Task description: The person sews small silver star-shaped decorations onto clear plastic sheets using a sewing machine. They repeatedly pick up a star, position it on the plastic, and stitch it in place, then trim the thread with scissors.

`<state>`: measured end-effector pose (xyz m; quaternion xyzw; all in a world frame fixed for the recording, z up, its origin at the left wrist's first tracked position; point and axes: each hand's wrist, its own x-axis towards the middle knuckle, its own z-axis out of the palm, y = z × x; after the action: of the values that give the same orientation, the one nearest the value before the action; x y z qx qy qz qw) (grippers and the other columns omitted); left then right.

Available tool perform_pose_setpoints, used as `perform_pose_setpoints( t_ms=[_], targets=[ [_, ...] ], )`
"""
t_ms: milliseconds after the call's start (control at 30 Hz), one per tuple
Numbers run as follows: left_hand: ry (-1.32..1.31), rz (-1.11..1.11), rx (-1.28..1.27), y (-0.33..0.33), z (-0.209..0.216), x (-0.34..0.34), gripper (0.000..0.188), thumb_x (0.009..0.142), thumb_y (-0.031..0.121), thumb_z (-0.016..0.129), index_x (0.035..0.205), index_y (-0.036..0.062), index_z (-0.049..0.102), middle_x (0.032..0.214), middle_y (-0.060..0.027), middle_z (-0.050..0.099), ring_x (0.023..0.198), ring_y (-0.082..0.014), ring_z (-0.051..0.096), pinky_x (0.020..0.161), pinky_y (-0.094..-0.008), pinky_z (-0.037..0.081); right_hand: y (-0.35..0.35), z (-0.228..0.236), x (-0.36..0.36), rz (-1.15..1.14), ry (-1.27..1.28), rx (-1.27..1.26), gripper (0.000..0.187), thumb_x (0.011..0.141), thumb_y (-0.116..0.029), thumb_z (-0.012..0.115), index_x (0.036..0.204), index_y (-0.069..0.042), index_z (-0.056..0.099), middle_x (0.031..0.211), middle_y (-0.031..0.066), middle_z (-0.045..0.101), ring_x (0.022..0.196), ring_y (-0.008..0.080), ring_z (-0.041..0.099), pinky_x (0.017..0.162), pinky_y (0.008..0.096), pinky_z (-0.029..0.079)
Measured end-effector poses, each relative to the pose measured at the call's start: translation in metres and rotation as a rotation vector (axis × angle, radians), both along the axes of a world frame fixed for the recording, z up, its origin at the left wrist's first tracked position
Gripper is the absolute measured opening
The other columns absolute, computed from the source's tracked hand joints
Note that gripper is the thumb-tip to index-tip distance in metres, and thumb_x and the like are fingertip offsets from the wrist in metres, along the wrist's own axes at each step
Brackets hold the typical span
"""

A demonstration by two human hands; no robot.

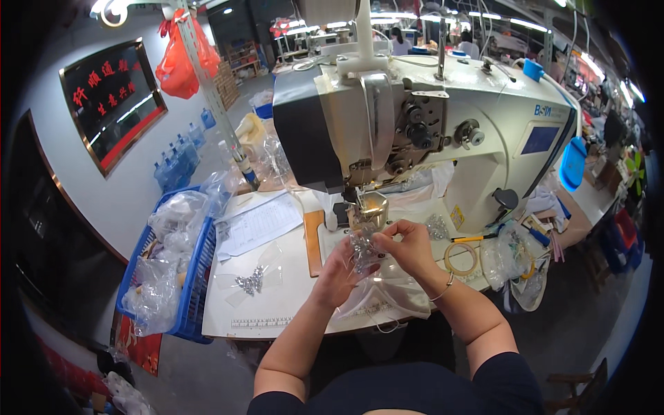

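Observation:
A silvery, glittering piece is between my hands, just in front of the sewing machine's needle area. My left hand cradles it from the left, fingers curled around its edge. From the right, my right hand pinches its upper edge between thumb and fingers. Sheer pale fabric lies below my hands and drapes over the table's front edge. A similar silvery piece with clear, wing-like sheer parts rests on the table at the left. My fingers partly cover the held piece.
The white sewing machine fills the back. A blue basket of clear plastic bags stands left of the table. Papers and a brown strip lie nearby. At right are a tape roll, an orange-black tool and silvery pieces.

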<state>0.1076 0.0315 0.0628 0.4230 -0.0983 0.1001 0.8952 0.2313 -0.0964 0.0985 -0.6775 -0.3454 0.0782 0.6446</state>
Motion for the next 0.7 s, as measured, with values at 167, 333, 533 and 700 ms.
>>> perform_pose_setpoints(
  t_ms=[167, 333, 533, 700],
  targets=[
    [0.042, 0.071, 0.236, 0.009, 0.036, 0.007, 0.091, 0.072, 0.041, 0.074, 0.14, 0.0088, 0.022, 0.136, -0.0096, 0.034, 0.121, -0.0243, 0.042, 0.1, -0.0448, 0.037, 0.009, 0.016, 0.004, -0.045, 0.033, -0.016, 0.015, 0.074, -0.01, 0.073, 0.071, 0.001, 0.063, 0.069, 0.0048, 0.064, 0.064, 0.0071, 0.056, 0.061, 0.0219, 0.046],
    [0.225, 0.269, 0.142, 0.005, 0.025, 0.013, 0.055, 0.085, 0.011, 0.062, 0.133, 0.0047, 0.036, 0.119, -0.0094, 0.051, 0.104, -0.0206, 0.056, 0.088, -0.0349, 0.048, 0.01, 0.018, -0.004, -0.046, 0.04, 0.0, 0.016, 0.073, -0.011, 0.073, 0.071, 0.002, 0.063, 0.069, 0.0052, 0.064, 0.064, 0.0071, 0.057, 0.059, 0.0217, 0.046],
    [0.27, 0.358, 0.093, 0.011, 0.013, 0.021, 0.031, 0.086, 0.008, 0.054, 0.116, -0.0001, 0.05, 0.103, -0.0127, 0.061, 0.09, -0.0236, 0.064, 0.075, -0.0361, 0.055, 0.013, 0.006, -0.003, -0.078, -0.01, 0.018, 0.016, 0.074, -0.011, 0.073, 0.07, 0.001, 0.063, 0.068, 0.0049, 0.064, 0.063, 0.0058, 0.056, 0.057, 0.0214, 0.045],
    [0.334, 0.353, 0.197, 0.022, 0.031, 0.023, 0.029, 0.085, 0.009, 0.057, 0.111, -0.001, 0.051, 0.099, -0.0109, 0.061, 0.087, -0.0211, 0.064, 0.072, -0.0335, 0.056, 0.018, 0.001, 0.009, -0.111, 0.0, 0.007, 0.016, 0.072, -0.012, 0.073, 0.069, 0.0, 0.064, 0.067, 0.0043, 0.064, 0.061, 0.006, 0.055, 0.057, 0.0213, 0.044]
  ],
)
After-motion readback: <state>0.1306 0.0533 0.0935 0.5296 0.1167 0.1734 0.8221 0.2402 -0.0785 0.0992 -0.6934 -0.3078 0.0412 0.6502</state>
